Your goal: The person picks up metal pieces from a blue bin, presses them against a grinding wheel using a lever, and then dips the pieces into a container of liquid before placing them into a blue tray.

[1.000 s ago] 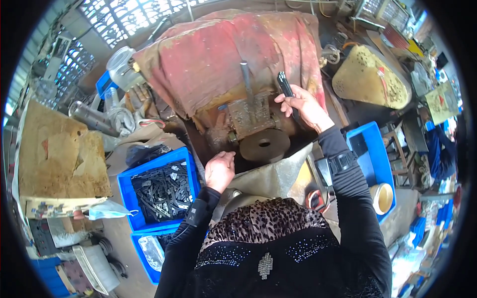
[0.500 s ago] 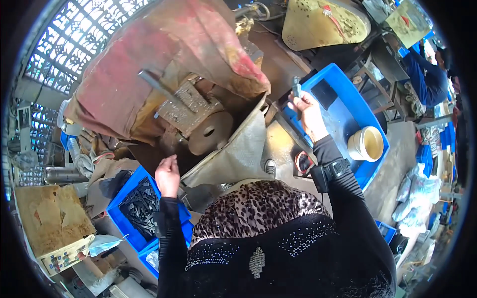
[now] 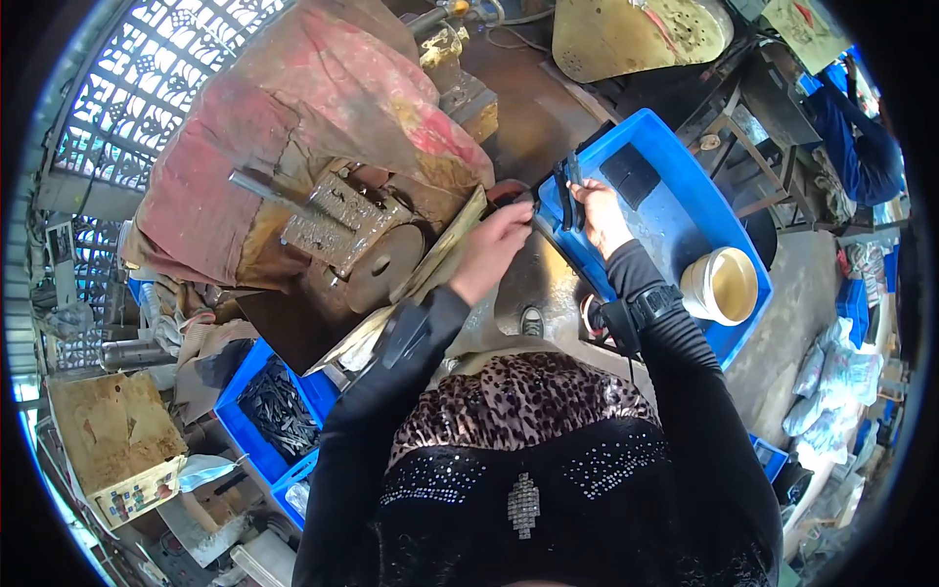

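Note:
My right hand (image 3: pixel 601 217) is closed on a dark, narrow metal piece (image 3: pixel 574 174) at the left rim of the big blue tray (image 3: pixel 758 318). Close by on its left, my left hand (image 3: pixel 492 249) reaches across with its fingers pinched together; whatever they hold is too small or hidden to name. Left of that hand is a machine with a round grinding disc (image 3: pixel 384 264) and a wet, grimy metal block (image 3: pixel 344 220) with a steel rod handle (image 3: pixel 256 186). A stained pinkish cloth (image 3: pixel 254 137) hangs over the machine.
Inside the big tray are a cream bucket (image 3: pixel 729 286) and a dark flat block (image 3: pixel 629 176). A blue bin (image 3: pixel 235 416) of dark metal strips (image 3: pixel 279 406) stands at the lower left, beside a stained wooden box (image 3: pixel 112 430). Another person (image 3: pixel 861 147) is at the far right.
My left hand has swung from beside the grinding machine up and right, close to my right hand. The right hand has shifted slightly, and the piece in it is lower.

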`<action>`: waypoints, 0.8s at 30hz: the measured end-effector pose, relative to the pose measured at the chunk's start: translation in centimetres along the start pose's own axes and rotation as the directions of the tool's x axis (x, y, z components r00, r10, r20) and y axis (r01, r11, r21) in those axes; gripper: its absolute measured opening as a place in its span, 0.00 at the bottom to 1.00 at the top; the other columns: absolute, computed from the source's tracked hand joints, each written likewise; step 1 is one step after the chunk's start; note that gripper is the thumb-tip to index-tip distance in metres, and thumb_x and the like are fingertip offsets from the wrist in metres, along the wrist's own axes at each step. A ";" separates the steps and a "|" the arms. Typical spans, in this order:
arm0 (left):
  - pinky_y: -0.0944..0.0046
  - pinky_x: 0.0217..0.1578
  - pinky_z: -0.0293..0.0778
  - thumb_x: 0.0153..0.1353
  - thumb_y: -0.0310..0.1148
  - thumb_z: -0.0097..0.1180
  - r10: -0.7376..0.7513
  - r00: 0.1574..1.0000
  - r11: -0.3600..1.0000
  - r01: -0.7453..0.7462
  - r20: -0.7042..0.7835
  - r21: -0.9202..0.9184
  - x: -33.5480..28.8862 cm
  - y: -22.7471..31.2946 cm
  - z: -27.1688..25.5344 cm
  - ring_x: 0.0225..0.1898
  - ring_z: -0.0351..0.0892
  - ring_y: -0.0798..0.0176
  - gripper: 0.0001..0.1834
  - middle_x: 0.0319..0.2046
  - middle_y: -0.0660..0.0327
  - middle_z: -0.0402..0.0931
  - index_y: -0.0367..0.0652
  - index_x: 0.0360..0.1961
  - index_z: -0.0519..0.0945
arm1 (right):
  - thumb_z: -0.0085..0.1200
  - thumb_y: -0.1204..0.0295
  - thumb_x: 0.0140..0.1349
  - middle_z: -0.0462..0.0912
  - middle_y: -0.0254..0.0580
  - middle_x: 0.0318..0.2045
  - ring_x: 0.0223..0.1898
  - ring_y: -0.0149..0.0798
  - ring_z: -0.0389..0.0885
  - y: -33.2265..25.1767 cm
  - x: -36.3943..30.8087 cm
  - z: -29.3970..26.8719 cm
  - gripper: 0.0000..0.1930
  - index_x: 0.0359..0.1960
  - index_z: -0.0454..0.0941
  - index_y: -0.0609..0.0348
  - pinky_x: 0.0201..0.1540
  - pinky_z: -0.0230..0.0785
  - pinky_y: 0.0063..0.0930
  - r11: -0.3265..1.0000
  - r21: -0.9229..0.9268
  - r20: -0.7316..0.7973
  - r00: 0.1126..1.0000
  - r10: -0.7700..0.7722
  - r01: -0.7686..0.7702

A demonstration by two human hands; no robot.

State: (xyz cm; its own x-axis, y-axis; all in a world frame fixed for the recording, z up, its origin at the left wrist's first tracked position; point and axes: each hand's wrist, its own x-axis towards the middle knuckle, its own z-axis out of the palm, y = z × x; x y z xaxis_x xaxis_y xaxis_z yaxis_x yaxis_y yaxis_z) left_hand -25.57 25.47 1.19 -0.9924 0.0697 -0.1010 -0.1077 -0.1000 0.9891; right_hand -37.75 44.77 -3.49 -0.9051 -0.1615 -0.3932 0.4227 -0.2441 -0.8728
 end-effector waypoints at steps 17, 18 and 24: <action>0.61 0.50 0.74 0.62 0.26 0.48 -0.382 0.924 0.881 0.368 0.012 -0.296 9.6 -4.8 4.6 0.46 0.76 0.66 0.26 0.49 0.59 0.74 0.41 0.63 0.64 | 0.47 0.83 0.64 0.81 0.36 0.38 0.36 0.27 0.76 4.1 0.8 0.9 0.15 0.51 0.78 0.63 0.40 0.70 0.21 0.991 0.034 -0.039 0.991 -0.129 0.130; 0.62 0.49 0.74 0.61 0.26 0.48 -0.393 0.919 0.861 0.378 0.029 -0.341 9.7 -4.9 4.5 0.45 0.76 0.67 0.23 0.46 0.61 0.75 0.42 0.59 0.67 | 0.47 0.83 0.64 0.81 0.36 0.38 0.36 0.27 0.76 4.1 0.8 0.9 0.15 0.51 0.78 0.63 0.40 0.70 0.21 0.991 0.037 -0.039 0.991 -0.128 0.129; 0.62 0.45 0.75 0.61 0.30 0.52 -0.361 0.919 0.791 0.392 0.159 -0.470 10.1 -4.4 4.6 0.41 0.76 0.66 0.19 0.39 0.62 0.75 0.43 0.54 0.70 | 0.47 0.81 0.66 0.81 0.37 0.42 0.40 0.29 0.78 4.4 0.9 0.1 0.19 0.58 0.74 0.62 0.44 0.72 0.22 0.989 -0.052 -0.076 0.987 -0.140 0.137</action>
State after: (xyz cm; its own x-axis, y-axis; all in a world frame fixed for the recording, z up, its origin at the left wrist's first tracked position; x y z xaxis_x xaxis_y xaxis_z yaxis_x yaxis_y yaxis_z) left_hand -34.83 31.19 -3.67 -0.8639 0.2575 -0.4329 -0.5016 -0.5185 0.6925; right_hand -36.69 43.45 -7.66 -0.9563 -0.0521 -0.2877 0.2921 -0.2142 -0.9321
